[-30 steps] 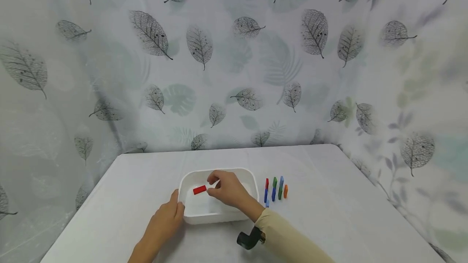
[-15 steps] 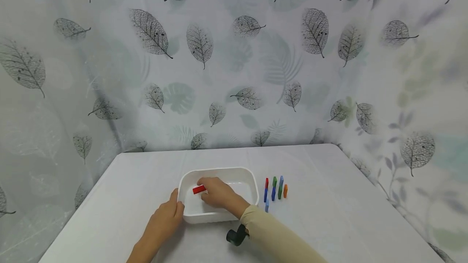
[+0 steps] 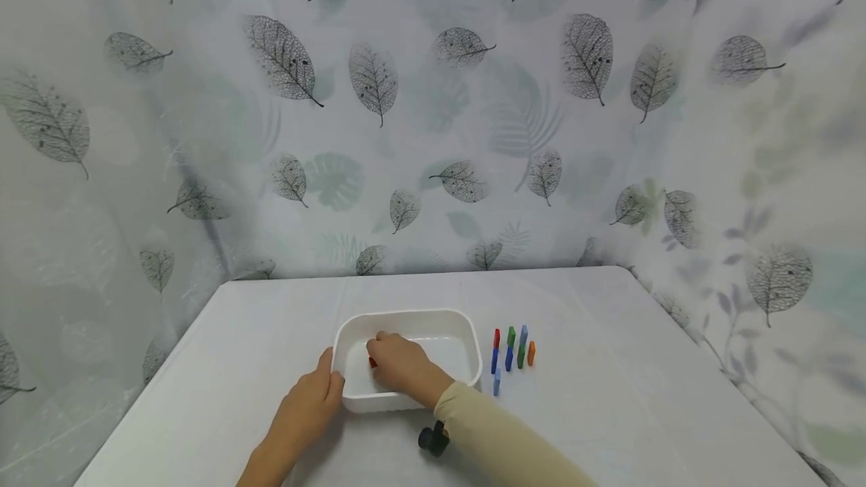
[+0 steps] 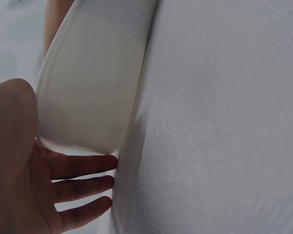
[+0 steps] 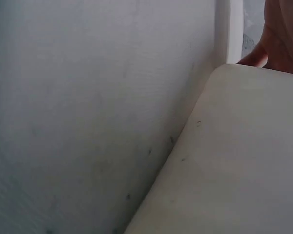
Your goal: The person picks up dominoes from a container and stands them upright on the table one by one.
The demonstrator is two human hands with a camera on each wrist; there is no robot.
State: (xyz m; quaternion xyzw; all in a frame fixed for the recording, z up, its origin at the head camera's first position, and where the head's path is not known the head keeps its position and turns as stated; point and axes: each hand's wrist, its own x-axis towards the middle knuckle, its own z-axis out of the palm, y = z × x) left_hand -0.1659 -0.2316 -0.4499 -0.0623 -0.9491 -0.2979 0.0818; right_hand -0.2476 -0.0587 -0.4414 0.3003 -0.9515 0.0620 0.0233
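A white tray (image 3: 433, 398) rests on the table. At its left front corner my left hand (image 3: 307, 404) holds it, the thumb at the rim and the fingers along the outside. The left wrist view shows several of these fingers (image 4: 83, 190) extended beside the tray's end. Inside the tray, my right hand (image 3: 406, 368) bends its fingers over a small red block (image 3: 371, 361) and grips it. Only a bit of red shows; the rest is hidden by that hand. In the right wrist view the tray's outer wall (image 5: 234, 146) fills the lower right, and neither block nor fingertips can be seen.
Right of the tray stand several small blocks in short rows: a red one (image 3: 497, 339), blue (image 3: 509, 359), green (image 3: 521, 356), orange (image 3: 531, 353) and light blue (image 3: 497, 382). A white cloth (image 3: 609, 397) covers the table. A leaf-printed curtain (image 3: 433, 126) surrounds it.
My right hand has moved left and down inside the tray and taken hold of the red block, now mostly covered. The left hand stays at the tray's corner.
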